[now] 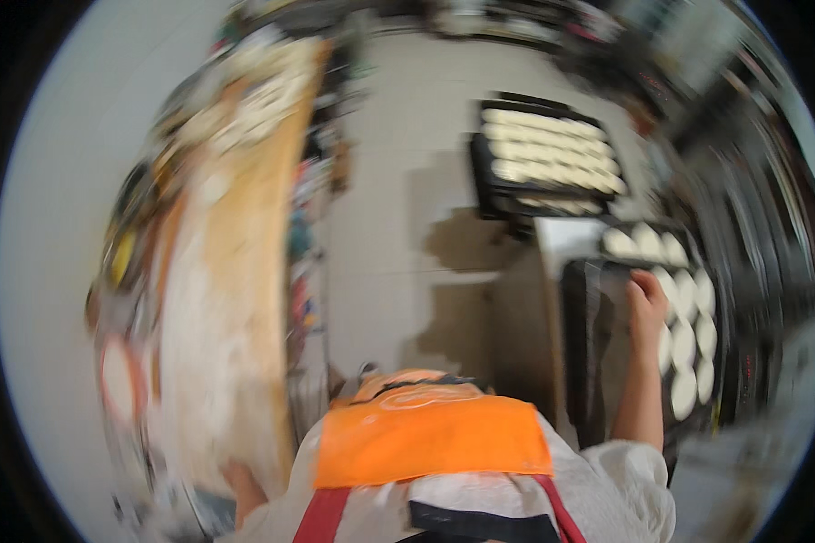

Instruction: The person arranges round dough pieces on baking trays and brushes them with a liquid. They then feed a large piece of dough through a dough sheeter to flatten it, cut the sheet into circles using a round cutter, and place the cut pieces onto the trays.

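Note:
Over a black baking tray at the right, my right hand is beside oval pieces of pale dough laid in rows on the tray's right part. Its fingers are bent and their tips blurred, so I cannot tell whether they hold a piece. My left hand is low at the near end of a floured wooden worktable; its fingers are blurred, and nothing is plainly seen in it. More dough pieces lie just past the tray.
Ahead on the right, a black tray of dough rows rests above another tray. Blurred dough lies at the worktable's far end. A red-rimmed round container stands at the left. Tiled floor runs between the surfaces; dark equipment lines the right.

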The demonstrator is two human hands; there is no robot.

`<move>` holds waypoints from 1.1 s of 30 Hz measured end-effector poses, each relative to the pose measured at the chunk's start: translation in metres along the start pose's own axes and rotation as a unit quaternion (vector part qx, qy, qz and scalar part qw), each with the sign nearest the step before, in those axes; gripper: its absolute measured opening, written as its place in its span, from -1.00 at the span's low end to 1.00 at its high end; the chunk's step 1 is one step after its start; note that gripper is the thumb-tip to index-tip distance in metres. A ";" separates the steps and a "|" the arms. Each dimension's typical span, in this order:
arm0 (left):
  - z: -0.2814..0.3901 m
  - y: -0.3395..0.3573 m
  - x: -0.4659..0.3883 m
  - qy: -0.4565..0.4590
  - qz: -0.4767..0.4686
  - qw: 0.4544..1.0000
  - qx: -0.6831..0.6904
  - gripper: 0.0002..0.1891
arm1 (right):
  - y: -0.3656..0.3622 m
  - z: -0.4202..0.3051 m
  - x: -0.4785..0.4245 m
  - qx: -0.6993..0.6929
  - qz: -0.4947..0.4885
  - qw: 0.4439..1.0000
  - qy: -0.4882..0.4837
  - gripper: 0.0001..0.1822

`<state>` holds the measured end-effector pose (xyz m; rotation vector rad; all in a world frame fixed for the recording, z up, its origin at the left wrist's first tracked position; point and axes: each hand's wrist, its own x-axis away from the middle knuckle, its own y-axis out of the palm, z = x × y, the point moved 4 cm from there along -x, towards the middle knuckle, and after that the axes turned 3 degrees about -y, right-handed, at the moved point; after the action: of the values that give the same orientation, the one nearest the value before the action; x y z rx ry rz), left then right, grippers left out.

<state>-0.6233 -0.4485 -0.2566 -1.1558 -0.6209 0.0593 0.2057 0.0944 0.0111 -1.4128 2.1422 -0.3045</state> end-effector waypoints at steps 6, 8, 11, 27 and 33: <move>-0.030 0.002 0.006 0.069 -0.033 0.985 0.156 -0.62 | 0.249 -0.134 0.084 -0.112 -0.447 0.888 -0.006 -0.62; 0.086 -0.017 0.121 0.130 -0.103 0.964 0.209 -0.65 | 0.313 -0.170 0.143 -0.064 -0.561 0.825 -0.042 -0.49; 0.173 -0.031 0.215 0.303 -0.163 0.930 0.126 -0.51 | 0.385 -0.213 0.224 -0.093 -0.595 0.757 -0.253 -0.32; 0.292 0.057 -0.078 0.372 0.054 0.894 -0.243 -0.54 | 0.075 -0.061 0.107 -0.341 0.006 0.924 0.176 -0.45; 0.382 0.097 0.155 0.353 -0.433 0.797 0.230 -0.52 | -0.149 0.043 0.192 0.150 0.266 0.913 0.272 -0.39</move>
<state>-0.6549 -0.0343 -0.1764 -0.2733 -0.3697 -0.9290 0.2885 -0.1366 -0.0155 -0.5653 2.6673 -0.8439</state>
